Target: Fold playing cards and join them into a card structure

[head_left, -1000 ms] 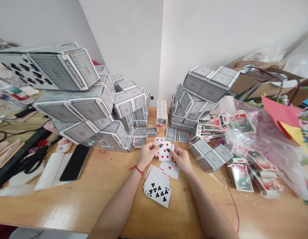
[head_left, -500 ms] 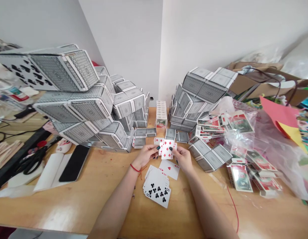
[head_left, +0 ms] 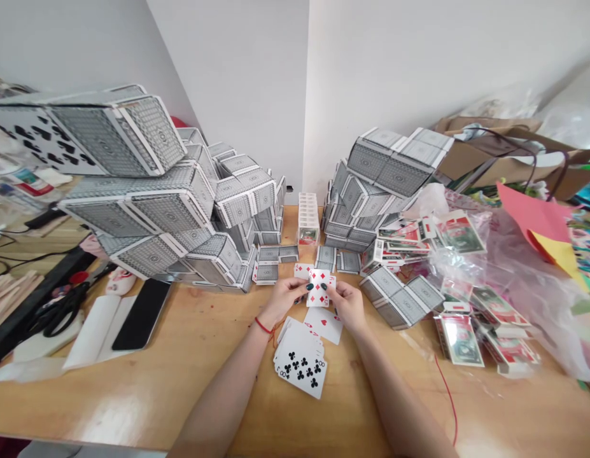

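Observation:
Between my two hands is a small set of playing cards [head_left: 318, 289], a five of diamonds on top and the edge of another red card showing at its right. My left hand [head_left: 286, 299] pinches the left edge, thumb on the face. The right edge is gripped by my right hand [head_left: 347, 304], its thumb also on the face. Just below lies an ace of hearts [head_left: 327, 323], and nearer me a loose pile of cards [head_left: 302, 369] topped by an eight of clubs. Another diamond card [head_left: 303, 270] lies behind my hands.
Tall stacks of folded-card blocks stand at left [head_left: 161, 203] and right [head_left: 371, 191]. Between them sits a row of card boxes [head_left: 308, 222]. More card packs [head_left: 459, 337] and plastic wrap [head_left: 528, 280] lie right. A phone [head_left: 142, 315] and scissors [head_left: 68, 308] lie left.
The five of diamonds has shifted slightly left over the cards under it, covering the one that stuck out at its left. The piles on the table have stayed put.

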`<state>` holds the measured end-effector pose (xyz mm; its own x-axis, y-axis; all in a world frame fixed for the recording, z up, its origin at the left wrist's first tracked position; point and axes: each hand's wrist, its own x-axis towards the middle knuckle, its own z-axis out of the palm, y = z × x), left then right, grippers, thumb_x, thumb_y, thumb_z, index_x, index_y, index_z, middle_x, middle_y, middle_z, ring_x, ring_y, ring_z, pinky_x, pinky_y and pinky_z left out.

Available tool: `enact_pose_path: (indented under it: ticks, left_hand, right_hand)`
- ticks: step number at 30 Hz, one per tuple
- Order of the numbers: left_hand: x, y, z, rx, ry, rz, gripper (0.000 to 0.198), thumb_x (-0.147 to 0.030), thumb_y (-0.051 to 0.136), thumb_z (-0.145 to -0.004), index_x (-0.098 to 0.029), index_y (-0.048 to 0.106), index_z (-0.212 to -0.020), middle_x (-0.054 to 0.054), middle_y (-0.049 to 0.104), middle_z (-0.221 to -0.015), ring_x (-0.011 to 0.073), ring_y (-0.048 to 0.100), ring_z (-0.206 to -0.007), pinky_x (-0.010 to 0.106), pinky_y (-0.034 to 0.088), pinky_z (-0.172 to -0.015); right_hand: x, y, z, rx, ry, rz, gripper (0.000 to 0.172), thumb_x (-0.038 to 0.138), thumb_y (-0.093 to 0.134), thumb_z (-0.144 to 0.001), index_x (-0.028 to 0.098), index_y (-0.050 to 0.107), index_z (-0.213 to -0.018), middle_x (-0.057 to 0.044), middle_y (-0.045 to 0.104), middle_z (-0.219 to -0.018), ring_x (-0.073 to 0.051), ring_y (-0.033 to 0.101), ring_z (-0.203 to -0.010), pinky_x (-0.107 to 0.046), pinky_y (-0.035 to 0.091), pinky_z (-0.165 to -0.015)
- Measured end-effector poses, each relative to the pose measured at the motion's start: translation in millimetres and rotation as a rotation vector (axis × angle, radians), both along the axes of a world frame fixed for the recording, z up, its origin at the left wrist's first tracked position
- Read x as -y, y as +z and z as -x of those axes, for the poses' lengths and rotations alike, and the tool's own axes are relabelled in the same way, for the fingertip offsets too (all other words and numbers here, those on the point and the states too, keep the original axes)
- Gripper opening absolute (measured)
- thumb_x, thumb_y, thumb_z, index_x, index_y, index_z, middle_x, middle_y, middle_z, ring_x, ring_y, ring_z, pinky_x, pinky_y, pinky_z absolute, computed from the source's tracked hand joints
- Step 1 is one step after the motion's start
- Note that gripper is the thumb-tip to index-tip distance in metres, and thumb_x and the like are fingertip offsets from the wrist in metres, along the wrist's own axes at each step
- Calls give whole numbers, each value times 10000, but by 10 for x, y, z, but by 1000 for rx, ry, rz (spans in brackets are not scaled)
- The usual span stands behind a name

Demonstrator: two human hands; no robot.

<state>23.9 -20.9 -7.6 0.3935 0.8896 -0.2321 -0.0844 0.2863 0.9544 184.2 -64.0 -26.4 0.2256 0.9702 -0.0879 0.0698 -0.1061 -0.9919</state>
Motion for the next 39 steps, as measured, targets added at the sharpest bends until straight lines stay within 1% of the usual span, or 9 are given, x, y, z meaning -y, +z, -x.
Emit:
enact_pose_path:
  ticks: [8, 13, 17, 20, 24, 27, 29, 32, 39]
  left_hand:
    - [31, 31, -29, -64, 88, -20, 219, -324, 658, -612, -106, 637, -594, -30, 473, -476, 51, 352, -451, 202, 251, -447]
    - [33, 39, -58, -88, 132, -21, 226, -335, 657, -591, -115, 617, -555, -37, 461, -443, 57, 351, -429, 213, 260, -443]
    - [48, 1, -95, -106, 183, -50, 237, -344, 635, -604, -123, 576, -543, -45, 436, -439, 61, 341, -424, 211, 258, -433]
    - [77, -37, -133, -141, 220, -152, 248, -355, 597, -641, -137, 521, -549, -44, 424, -478, 70, 348, -462, 208, 271, -452]
    - [129, -38, -179, -256, 285, -366, 290, -363, 488, -742, -167, 396, -549, -49, 347, -521, 78, 326, -510, 211, 276, -499]
    - [154, -20, -188, -383, 263, -463, 297, -356, 415, -794, -178, 362, -562, -48, 335, -517, 86, 322, -505, 223, 254, -506]
    - [158, -18, -181, -464, 240, -505, 313, -350, 388, -809, -181, 364, -547, -44, 341, -491, 90, 318, -484, 234, 229, -497]
    - [151, -26, -164, -554, 234, -557, 357, -336, 376, -817, -180, 370, -496, -33, 350, -450, 91, 307, -447, 251, 196, -486]
    - [132, -7, -128, -646, 245, -665, 449, -343, 399, -813, -174, 376, -397, -8, 380, -393, 85, 292, -406, 268, 169, -484]
  right_hand:
    - [-15, 40, -11, -111, 44, 22, 298, 434, 618, -660, 142, 567, -630, 30, 491, -490, -72, 349, -414, -204, 250, -402]
    - [-12, 89, -16, -170, 72, 20, 272, 403, 629, -662, 140, 571, -630, 17, 534, -526, -72, 382, -428, -202, 275, -416]
    - [-10, 102, -6, -200, 81, 33, 272, 405, 641, -646, 139, 601, -683, 14, 551, -531, -77, 400, -425, -204, 291, -412]
    - [-8, 86, 7, -193, 61, 62, 302, 420, 654, -624, 133, 615, -709, -5, 581, -560, -88, 432, -433, -208, 307, -408]
    - [0, 69, 36, -209, 69, 62, 318, 415, 657, -623, 118, 621, -733, -44, 625, -635, -118, 500, -493, -225, 373, -452]
    - [5, 87, 63, -258, 89, 54, 310, 406, 660, -620, 123, 616, -739, -49, 635, -661, -135, 531, -529, -248, 413, -495]
    - [10, 113, 81, -270, 93, 60, 301, 415, 658, -616, 133, 604, -708, -29, 615, -600, -130, 518, -496, -242, 405, -466]
    - [22, 158, 105, -250, 88, 62, 302, 436, 650, -613, 145, 576, -646, 2, 558, -506, -105, 460, -421, -217, 348, -392]
    - [42, 186, 146, -183, 96, 63, 311, 449, 624, -636, 152, 538, -601, 28, 497, -463, -76, 379, -376, -202, 285, -363]
